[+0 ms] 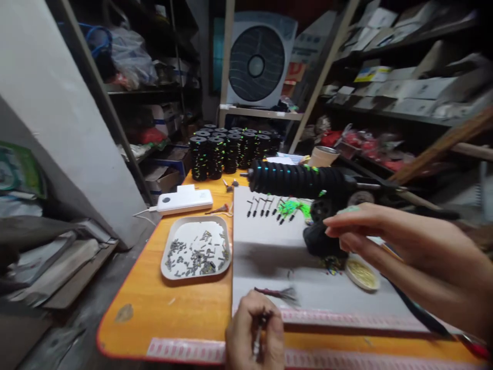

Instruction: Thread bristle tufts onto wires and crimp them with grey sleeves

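My left hand (254,329) is closed near the board's front edge, its fingers round a small slim metal piece (258,336). Just beyond its fingertips is a small brush (277,293) with a dark red handle and grey bristles; whether the hand touches it I cannot tell. My right hand (404,246) is raised at the right, thumb and fingers drawn together in a pinch. A faint greenish bit (349,209) shows by its fingertips, too blurred to name. Behind it a black spool-like roll (296,177) lies across a stand. Small black pieces (265,206) and bright green bits (293,209) lie on the white board (265,246).
A white tray (168,270) of small metal parts sits on the orange table (134,303). A dish of yellowish bits (362,275) is under my right hand. Stacked black spools (223,151), a white power bank (185,201) and a fan (256,64) stand farther back.
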`<state>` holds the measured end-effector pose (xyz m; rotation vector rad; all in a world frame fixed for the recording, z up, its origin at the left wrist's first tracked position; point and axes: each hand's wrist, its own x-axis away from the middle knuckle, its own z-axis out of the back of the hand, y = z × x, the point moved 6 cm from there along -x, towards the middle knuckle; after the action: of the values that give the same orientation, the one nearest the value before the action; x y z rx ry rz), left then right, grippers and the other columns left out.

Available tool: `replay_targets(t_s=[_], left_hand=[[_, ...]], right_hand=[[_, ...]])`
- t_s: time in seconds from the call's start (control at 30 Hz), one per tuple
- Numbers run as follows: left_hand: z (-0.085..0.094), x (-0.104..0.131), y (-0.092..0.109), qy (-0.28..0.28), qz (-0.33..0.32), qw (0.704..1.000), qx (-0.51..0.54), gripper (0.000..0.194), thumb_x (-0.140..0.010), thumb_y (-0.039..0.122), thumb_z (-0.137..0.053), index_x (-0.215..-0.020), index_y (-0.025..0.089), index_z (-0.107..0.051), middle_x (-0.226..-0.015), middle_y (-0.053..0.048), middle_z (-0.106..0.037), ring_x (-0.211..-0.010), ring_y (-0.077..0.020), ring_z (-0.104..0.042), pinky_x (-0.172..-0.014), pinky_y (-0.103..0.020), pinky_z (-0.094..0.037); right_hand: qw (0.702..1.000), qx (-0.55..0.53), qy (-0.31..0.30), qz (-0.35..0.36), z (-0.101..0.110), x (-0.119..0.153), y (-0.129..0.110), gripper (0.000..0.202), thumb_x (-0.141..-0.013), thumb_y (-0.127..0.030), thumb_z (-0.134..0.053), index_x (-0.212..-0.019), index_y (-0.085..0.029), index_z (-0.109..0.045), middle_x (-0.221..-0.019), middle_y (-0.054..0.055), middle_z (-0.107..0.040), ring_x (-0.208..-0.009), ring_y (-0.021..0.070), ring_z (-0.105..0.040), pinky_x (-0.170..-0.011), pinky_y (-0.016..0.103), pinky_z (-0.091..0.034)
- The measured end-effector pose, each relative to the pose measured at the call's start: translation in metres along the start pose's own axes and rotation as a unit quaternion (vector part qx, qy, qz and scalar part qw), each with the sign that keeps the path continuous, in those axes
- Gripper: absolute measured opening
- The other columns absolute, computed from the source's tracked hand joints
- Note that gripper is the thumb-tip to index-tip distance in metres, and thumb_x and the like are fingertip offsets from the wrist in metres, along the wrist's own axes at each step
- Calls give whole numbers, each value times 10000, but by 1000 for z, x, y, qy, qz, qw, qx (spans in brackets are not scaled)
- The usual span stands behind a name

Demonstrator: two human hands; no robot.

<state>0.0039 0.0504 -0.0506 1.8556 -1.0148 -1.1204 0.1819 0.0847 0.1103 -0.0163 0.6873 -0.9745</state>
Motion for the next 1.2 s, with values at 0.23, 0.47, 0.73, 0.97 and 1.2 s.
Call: replay_targets(t_s=[0.23, 0.47, 0.73, 0.97, 1.2], left_hand=[[4, -5, 13, 4, 80, 996, -34, 203, -872, 404, -680, -759, 235, -670, -666, 33, -546, -629, -122, -509, -635, -189, -421], [3, -5, 19, -1, 58, 997, -51, 220, -858, 419, -688, -795, 209, -662, -690, 26, -552, -639, -130, -508, -644, -199, -437], [4, -7, 22, 2, 46, 998, -42, 150, -830, 333, -737, -829, 192, -685, -734, 3, -608, -674, -139, -549, -658, -204, -470], [4, 0, 25, -19, 80, 996, 36, 304, -753, 325, -811, -1026, 201, -758, -673, 15, -583, -606, -115, -549, -596, -204, -494], [14, 0, 38, -29, -11, 999, 45, 158, -814, 202, -748, -666, 190, -692, -633, 5, -572, -608, -125, -542, -577, -203, -466]], right_hand=[[978, 85, -132, 136, -53, 37, 5, 289, -978, -95, -449, -1121, -193, -680, -894, 84, -635, -787, 187, -604, -645, 274, -491], [965, 102, -146, 193, -85, 38, 9, 244, -933, -35, -487, -977, -160, -692, -882, 79, -608, -793, 206, -535, -672, 299, -472], [984, 33, -59, 164, -49, 46, -20, 233, -989, -124, -451, -977, -137, -683, -759, 66, -595, -740, 200, -480, -650, 302, -432], [984, -26, -41, 170, -47, 44, -51, 215, -974, -133, -463, -947, -139, -676, -727, 52, -575, -717, 193, -459, -629, 307, -397], [970, -34, -15, 242, -56, 45, -68, 203, -916, -73, -494, -998, -127, -671, -798, 76, -645, -918, 250, -555, -804, 388, -468]])
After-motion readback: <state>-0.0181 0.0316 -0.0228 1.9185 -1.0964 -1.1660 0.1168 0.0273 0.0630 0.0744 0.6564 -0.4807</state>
